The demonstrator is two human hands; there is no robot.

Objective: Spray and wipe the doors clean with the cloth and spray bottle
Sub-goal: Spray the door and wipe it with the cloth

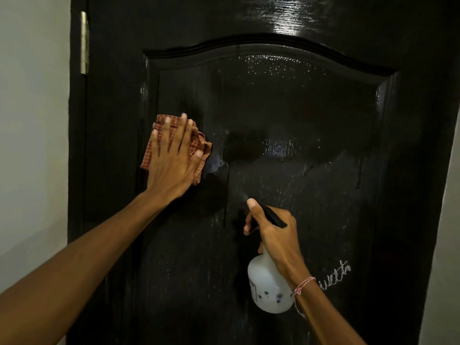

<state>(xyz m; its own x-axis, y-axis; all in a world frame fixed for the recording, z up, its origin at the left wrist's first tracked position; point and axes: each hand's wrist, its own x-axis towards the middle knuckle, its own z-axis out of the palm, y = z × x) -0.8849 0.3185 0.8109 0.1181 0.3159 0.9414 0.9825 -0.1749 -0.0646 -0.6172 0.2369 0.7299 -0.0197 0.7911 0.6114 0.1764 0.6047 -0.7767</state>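
**While the panel shines wet, wiping is partway**

Droplets and streaks cover much of the arched panel of the black door (273, 108), so spraying looks well on — yet a chalk scribble (336, 277) at lower right is not yet wiped. Left of centre, the left hand (171, 155) presses the checked cloth (202, 145) flat on the panel, fingers straight. Below centre, the right hand (273, 235) grips the white spray bottle (266, 290) by its neck — how much liquid it holds, I cannot tell.

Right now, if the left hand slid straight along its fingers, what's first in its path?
The left hand, flat on the cloth, points up the door. Beyond bare panel, it would likely first meet the arched moulding at the panel's top.
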